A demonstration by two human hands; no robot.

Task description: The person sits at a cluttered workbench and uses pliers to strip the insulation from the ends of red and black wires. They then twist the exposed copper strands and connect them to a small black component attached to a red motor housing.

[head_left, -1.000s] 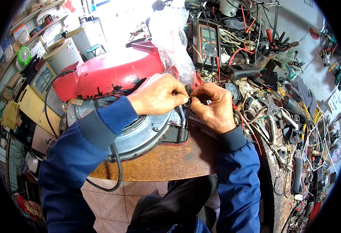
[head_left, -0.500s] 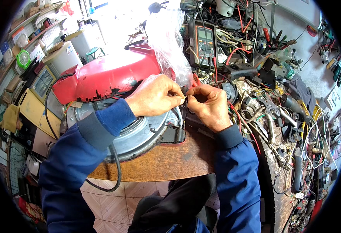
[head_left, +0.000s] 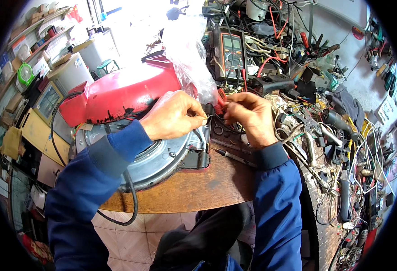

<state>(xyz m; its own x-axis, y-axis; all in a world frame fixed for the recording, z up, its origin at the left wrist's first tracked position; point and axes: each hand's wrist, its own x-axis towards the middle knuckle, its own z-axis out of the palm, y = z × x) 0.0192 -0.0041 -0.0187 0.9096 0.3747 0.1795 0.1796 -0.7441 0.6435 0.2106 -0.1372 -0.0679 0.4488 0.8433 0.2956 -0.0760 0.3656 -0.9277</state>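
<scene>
My left hand (head_left: 175,116) is above the grey round metal housing (head_left: 164,158) of a machine with a red cover (head_left: 128,90). Thumb and forefinger pinch the end of a thin dark wire (head_left: 210,117). My right hand (head_left: 252,116) is a little to the right, its fingers curled together beside a red-handled piece (head_left: 221,97). Whatever lies between those fingertips is too small to make out. Below the right hand, a pen-like tool (head_left: 234,156) rests on the wooden table (head_left: 198,189). A small metal ring (head_left: 218,130) lies near the housing's edge.
A multimeter (head_left: 231,52) stands at the back beside a clear plastic bag (head_left: 185,54). Tangled wires and tools (head_left: 329,135) cover the right side. A black cable (head_left: 133,198) loops over the table's front edge. Shelves (head_left: 40,31) and a green fan (head_left: 25,73) are at left.
My hands were nearly touching at the fingertips and are now apart. The right hand has shifted right and the left slightly left, uncovering the ring and the pen-like tool. The view has shifted slightly.
</scene>
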